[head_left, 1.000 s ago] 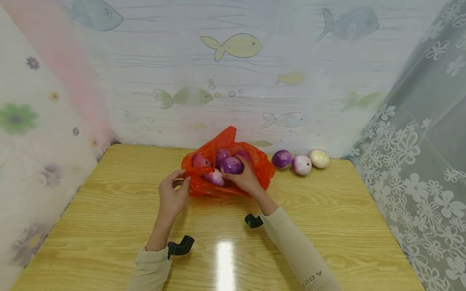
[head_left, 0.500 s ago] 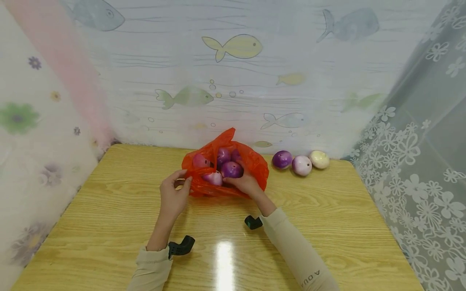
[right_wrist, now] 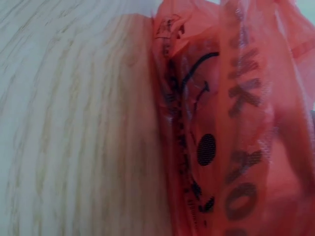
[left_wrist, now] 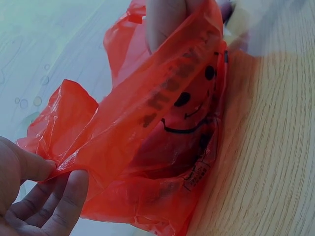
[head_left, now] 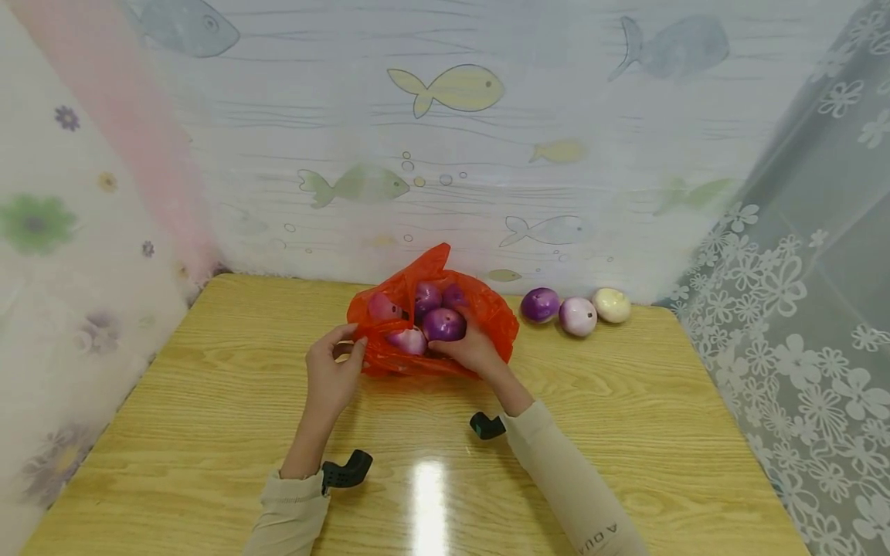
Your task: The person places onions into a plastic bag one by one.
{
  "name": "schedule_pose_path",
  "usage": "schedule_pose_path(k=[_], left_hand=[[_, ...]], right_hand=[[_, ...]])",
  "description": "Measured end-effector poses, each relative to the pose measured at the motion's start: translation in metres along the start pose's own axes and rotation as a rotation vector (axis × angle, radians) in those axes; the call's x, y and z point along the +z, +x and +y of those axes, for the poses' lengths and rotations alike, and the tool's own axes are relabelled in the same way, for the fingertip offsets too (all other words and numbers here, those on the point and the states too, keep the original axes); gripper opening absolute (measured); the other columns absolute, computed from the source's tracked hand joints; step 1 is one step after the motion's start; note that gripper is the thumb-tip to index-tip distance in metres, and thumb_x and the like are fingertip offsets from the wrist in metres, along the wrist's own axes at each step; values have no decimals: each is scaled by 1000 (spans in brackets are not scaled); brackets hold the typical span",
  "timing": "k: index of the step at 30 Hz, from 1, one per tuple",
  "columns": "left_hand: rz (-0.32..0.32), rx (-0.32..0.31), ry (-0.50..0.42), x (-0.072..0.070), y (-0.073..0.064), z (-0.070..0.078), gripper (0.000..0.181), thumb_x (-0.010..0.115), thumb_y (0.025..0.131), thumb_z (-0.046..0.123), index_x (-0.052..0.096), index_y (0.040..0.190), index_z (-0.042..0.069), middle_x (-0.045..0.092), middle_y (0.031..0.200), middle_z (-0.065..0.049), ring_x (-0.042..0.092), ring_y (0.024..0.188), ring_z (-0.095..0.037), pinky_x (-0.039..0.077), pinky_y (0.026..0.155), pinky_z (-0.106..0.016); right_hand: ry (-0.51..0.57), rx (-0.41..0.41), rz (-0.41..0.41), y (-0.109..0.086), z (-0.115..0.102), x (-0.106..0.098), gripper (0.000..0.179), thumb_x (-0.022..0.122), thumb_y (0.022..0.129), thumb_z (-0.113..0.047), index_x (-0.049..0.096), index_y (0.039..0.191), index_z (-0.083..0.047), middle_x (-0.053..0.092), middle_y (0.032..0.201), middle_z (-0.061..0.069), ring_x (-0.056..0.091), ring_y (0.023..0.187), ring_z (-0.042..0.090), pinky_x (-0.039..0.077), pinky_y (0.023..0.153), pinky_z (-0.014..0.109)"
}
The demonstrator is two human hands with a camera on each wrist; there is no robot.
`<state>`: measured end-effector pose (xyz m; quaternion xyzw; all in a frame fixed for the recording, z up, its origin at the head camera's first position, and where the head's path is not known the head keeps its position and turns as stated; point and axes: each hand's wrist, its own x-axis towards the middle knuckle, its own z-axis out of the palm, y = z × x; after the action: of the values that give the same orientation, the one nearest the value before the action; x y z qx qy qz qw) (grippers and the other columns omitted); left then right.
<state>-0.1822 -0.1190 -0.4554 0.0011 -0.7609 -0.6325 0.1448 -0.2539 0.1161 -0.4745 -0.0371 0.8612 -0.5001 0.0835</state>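
A red plastic bag (head_left: 497, 316) lies on the table with its mouth open and several onions inside. My left hand (head_left: 334, 371) pinches the bag's left edge between thumb and fingers; the left wrist view shows the thin film (left_wrist: 74, 157) caught there. Reaching into the bag, my right hand (head_left: 476, 351) grips a shiny purple onion (head_left: 443, 324), thumb on its near side and fingers partly hidden behind it. A paler onion (head_left: 409, 340) sits just left of it, with another purple onion (head_left: 427, 296) behind. Printed red film (right_wrist: 241, 123) covers the right hand in the right wrist view.
To the bag's right, a purple onion (head_left: 540, 306), a pale purple onion (head_left: 577, 316) and a cream onion (head_left: 612, 306) stand in a row near the back edge. A fish-print curtain (head_left: 445, 154) hangs behind the wooden table (head_left: 229, 401).
My right hand and the purple onion have shifted slightly lower in the bag. The bag's right side has moved in a little. The left hand keeps its pinch on the edge.
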Motion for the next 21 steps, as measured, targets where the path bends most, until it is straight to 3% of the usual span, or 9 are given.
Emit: schedule_pose_path(k=[5, 15, 21], left_hand=[[1, -3, 1, -1, 0, -1, 25, 61, 98, -4, 68, 121, -7, 66, 111, -25, 65, 87, -30, 63, 67, -29], [10, -12, -3, -2, -1, 2, 27, 61, 97, -5, 67, 122, -8, 66, 110, -24, 64, 86, -26, 64, 67, -34], [12, -19, -2, -1, -1, 3, 27, 61, 97, -5, 66, 123, -9, 65, 111, -25, 65, 87, -28, 64, 67, -32]], right_hand=[[-44, -7, 12, -5, -5, -6, 91, 82, 85, -29, 32, 156, -6, 42, 154, 21, 45, 139, 40, 37, 117, 57], [22, -104, 22, -20, -16, -22, 83, 83, 85, -21, 38, 153, -3, 46, 152, 20, 47, 139, 38, 41, 115, 53], [132, -179, 29, -28, -23, -28, 81, 81, 87, -19, 39, 154, -3, 49, 150, 22, 50, 136, 37, 43, 115, 50]])
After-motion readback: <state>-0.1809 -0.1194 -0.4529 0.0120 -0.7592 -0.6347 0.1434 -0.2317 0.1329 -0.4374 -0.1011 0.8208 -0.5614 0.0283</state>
